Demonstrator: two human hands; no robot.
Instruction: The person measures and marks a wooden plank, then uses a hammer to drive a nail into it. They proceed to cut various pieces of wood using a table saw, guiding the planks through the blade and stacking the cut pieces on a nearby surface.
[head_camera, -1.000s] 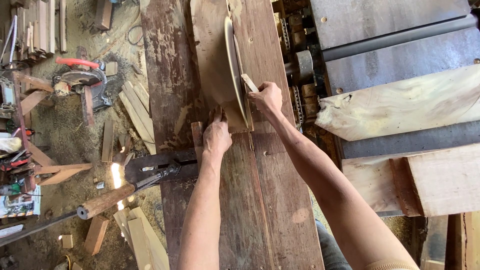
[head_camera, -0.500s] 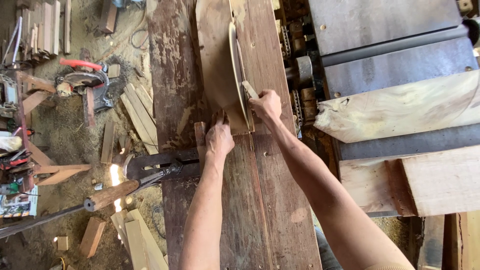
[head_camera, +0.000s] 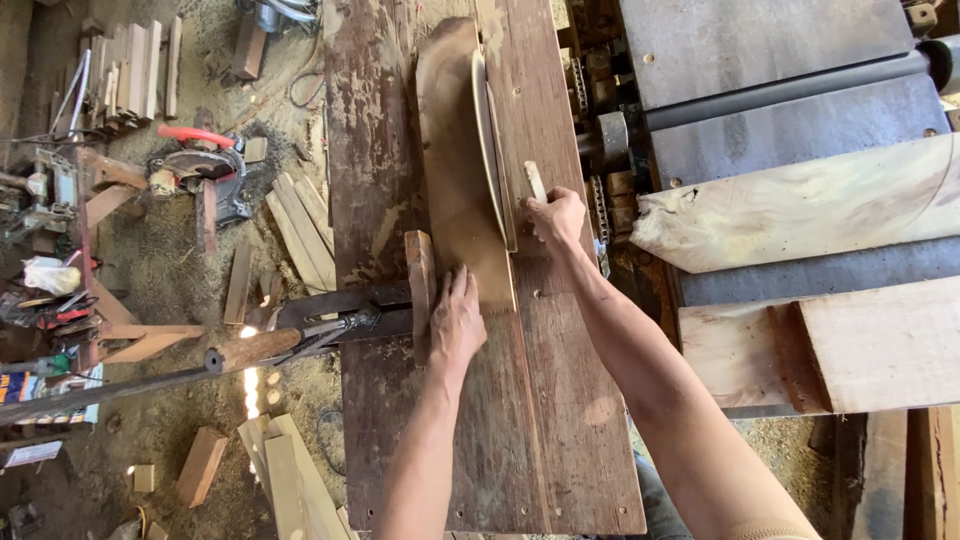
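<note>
A long brown curved wooden piece (head_camera: 452, 170) lies along a worn workbench (head_camera: 560, 400), with a pale thin curved strip (head_camera: 488, 130) resting on its right edge. My left hand (head_camera: 456, 318) presses flat on the near end of the brown piece, beside a small upright wooden block (head_camera: 420, 275). My right hand (head_camera: 556, 216) holds a short light stick (head_camera: 535, 181) against the strip's right side.
A metal clamp with a wooden handle (head_camera: 250, 348) sticks out left of the bench. A circular saw (head_camera: 195, 165) and wood scraps lie on the sawdust floor. Pale planks (head_camera: 800, 205) rest on a grey machine table (head_camera: 780, 60) to the right.
My left hand has slid a little toward me along the brown piece. The right hand with the stick stays at the strip's edge.
</note>
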